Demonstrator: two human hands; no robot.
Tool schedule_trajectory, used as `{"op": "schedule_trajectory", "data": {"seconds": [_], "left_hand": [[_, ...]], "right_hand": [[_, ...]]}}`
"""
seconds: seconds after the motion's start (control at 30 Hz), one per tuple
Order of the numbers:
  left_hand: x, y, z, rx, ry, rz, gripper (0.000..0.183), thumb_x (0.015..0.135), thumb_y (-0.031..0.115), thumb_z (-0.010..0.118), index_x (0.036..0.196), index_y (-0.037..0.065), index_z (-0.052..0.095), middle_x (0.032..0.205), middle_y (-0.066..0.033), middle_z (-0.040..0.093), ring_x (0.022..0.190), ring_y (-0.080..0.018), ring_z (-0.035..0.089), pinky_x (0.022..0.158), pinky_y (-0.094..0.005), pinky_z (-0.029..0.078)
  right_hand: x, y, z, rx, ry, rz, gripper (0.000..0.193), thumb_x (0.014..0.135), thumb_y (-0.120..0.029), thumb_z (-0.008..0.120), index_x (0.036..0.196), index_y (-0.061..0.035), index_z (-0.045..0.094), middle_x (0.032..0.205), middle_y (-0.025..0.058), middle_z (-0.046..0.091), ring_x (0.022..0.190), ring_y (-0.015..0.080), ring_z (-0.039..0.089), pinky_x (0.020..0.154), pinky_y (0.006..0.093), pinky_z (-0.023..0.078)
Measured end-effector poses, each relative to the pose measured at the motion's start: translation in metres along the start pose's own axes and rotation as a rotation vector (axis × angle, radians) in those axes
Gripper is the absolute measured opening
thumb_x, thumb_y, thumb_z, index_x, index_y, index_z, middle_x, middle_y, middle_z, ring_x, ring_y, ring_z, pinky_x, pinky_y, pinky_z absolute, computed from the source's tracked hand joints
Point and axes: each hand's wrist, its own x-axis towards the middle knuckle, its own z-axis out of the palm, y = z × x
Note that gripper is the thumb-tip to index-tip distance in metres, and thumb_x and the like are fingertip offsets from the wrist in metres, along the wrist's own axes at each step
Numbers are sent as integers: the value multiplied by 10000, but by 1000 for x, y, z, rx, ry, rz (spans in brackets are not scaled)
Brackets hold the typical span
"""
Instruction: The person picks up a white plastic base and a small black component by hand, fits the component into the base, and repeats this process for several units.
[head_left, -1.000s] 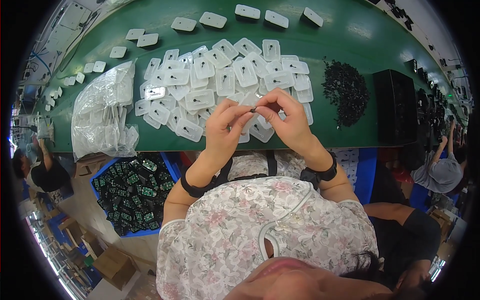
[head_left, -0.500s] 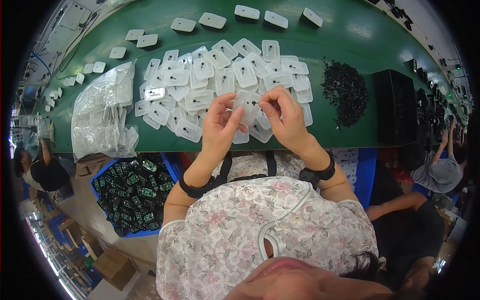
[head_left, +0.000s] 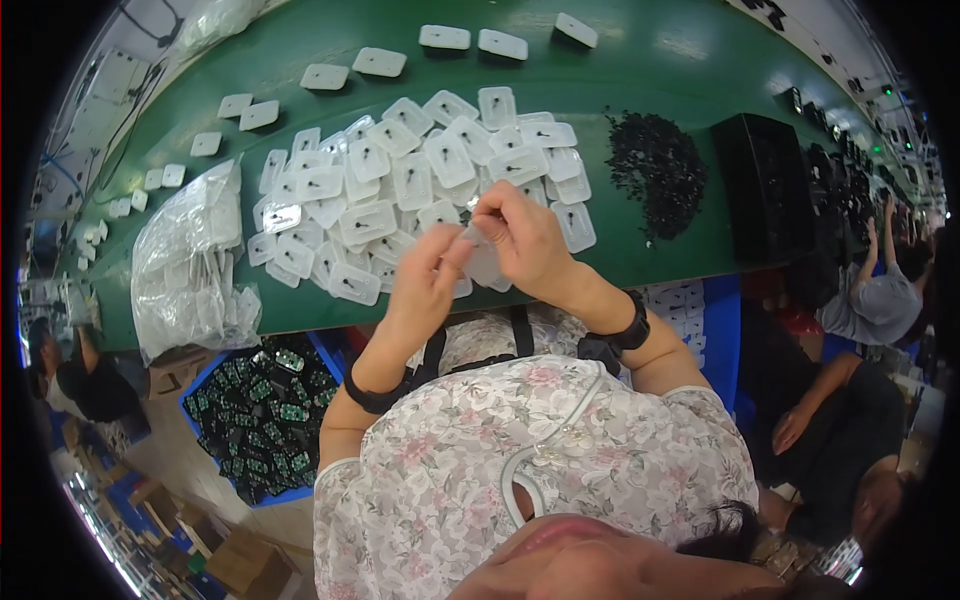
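Over the pile, hands now closer.

Green bench and bins – the surroundings

A long green table carries a heap of small black parts beside a black tray; a clear plastic bag of white pieces lies at its left end, and 3 white cases sit apart along the far edge. Below the table's near edge – a blue bin of green circuit boards.
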Motion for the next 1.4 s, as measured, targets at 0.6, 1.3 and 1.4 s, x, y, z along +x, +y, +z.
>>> {"op": "schedule_trajectory", "data": {"seconds": [0.6,1.3,1.4], "left_hand": [[5,6,16,-430,220,-10,110,855,-54,510,964,-38,517,968,-74,543,891,-160,584,808,-287,499],[3,5,26,159,392,349,57,880,16,521,874,-12,472,903,-73,470,795,-142,496,662,-249,446],[1,6,25,95,385,312,51,879,10,520,881,-13,474,918,-77,475,805,-145,497,676,-247,443]], "right_hand": [[2,-8,-3,55,74,173,99,761,-59,657,801,-22,574,750,60,532,581,133,550,509,236,436],[-15,-3,20,290,249,129,172,788,-105,622,820,-55,460,691,74,568,613,254,591,507,330,446],[-14,3,21,134,297,-101,158,797,-95,612,827,-54,463,719,77,561,624,250,584,518,318,449]]}}
